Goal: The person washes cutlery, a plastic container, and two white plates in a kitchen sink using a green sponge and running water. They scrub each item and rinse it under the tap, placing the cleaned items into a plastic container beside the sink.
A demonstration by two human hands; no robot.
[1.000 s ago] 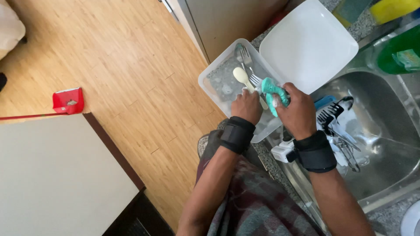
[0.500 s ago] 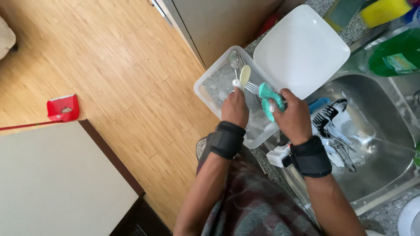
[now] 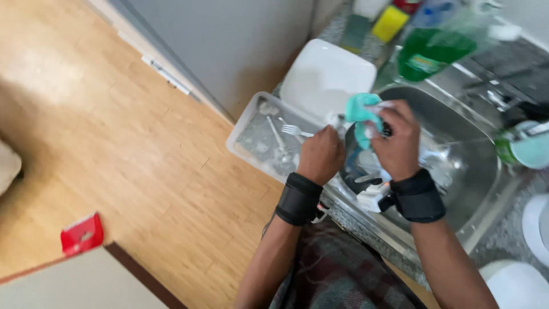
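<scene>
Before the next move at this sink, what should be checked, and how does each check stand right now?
1. Left hand grips the fork firmly: ok.
2. Right hand has the teal cloth: ok.
3. Cloth is touching the fork: cannot tell, blurred.
4. Clear tray has room for the fork: ok, only a few utensils inside.
5. White square plate lies stable beside the tray: cannot tell.
6. Green bottle stands apart from the hands: ok.

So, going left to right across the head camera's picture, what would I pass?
Red object on the floor → clear plastic tray → fork → left hand → teal cloth → right hand → green bottle → white plate.
</scene>
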